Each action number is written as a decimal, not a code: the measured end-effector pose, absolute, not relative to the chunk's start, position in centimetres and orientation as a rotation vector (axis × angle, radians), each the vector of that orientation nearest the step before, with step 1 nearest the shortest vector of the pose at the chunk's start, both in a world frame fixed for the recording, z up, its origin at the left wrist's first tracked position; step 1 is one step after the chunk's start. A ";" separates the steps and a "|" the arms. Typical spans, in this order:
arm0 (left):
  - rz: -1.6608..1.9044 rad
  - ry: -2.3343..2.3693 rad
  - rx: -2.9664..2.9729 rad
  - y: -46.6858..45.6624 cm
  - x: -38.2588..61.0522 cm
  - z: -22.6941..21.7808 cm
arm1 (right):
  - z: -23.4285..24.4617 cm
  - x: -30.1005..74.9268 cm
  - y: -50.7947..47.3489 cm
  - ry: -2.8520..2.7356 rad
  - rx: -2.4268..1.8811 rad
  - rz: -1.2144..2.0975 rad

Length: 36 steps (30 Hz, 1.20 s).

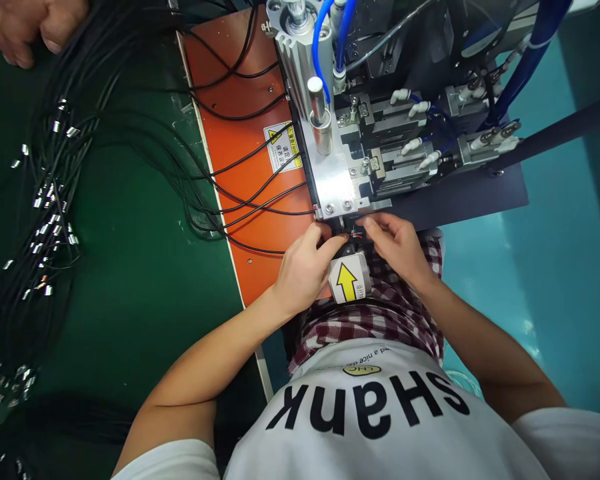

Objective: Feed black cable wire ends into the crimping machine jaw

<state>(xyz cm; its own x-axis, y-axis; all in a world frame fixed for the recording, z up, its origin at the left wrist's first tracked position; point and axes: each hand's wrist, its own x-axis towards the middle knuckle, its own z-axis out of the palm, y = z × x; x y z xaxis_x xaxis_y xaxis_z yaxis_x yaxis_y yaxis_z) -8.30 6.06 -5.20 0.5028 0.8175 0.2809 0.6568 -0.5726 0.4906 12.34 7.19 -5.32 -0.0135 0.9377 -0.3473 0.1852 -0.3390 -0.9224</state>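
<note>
Cable end (354, 235), a thin black lead with a glimpse of red wire at its tip, sits pinched between both hands right at the front lip of the machine (380, 147). Left hand (305, 267) curls narrow, its thumb and fingertips pressed on the cable from the left. Right hand (397, 245) does the same from the other side, fingers bent down and closed on the lead just under the metal plate. Just below the hands, a white block with a yellow arrow (349, 280) points up toward the machine. More black cables (240, 193) trail left from this spot across the orange mat (235, 153). Farther left, on the green surface (145, 280), lies a big bundle of cables with metal tips (50, 213). Another person's hand (35, 27) rests at the top left corner.
</note>
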 end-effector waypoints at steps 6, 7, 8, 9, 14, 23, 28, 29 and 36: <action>0.711 1.216 2.417 6.0 -8.3 -5.0 | -4.1 11.5 7.1 -1.426 -1.581 1.108; 0.714 1.213 2.416 6.0 -8.3 -4.9 | -3.9 11.5 7.0 -1.463 -1.584 1.054; 0.718 1.212 2.412 6.0 -8.2 -4.9 | -3.9 11.5 6.9 -1.489 -1.590 1.014; 0.722 1.216 2.406 6.0 -8.2 -4.9 | -3.9 11.6 6.8 -1.503 -1.598 0.993; 0.720 1.275 2.450 6.0 -8.0 -4.7 | -5.2 12.0 7.0 -1.346 -1.659 1.254; 0.694 1.346 2.557 5.7 -7.9 -4.1 | -4.9 12.7 6.5 -1.153 -1.575 1.434; 0.715 1.305 2.502 5.5 -8.0 -4.6 | -5.0 12.4 5.3 -1.286 -1.568 1.258; 0.717 1.301 2.494 5.5 -8.0 -4.6 | -5.2 12.3 5.5 -1.288 -1.573 1.280; 0.709 1.298 2.466 5.5 -8.1 -4.6 | -6.0 12.9 6.5 -1.015 -1.543 1.578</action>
<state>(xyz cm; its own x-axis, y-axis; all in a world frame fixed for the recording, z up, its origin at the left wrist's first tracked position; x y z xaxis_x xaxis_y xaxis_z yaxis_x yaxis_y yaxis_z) -8.07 5.52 -4.57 0.4801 0.8254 0.2968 0.6959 -0.5645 0.4440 12.91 6.53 -5.97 -0.0480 0.8908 -0.4519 0.0414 -0.4502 -0.8920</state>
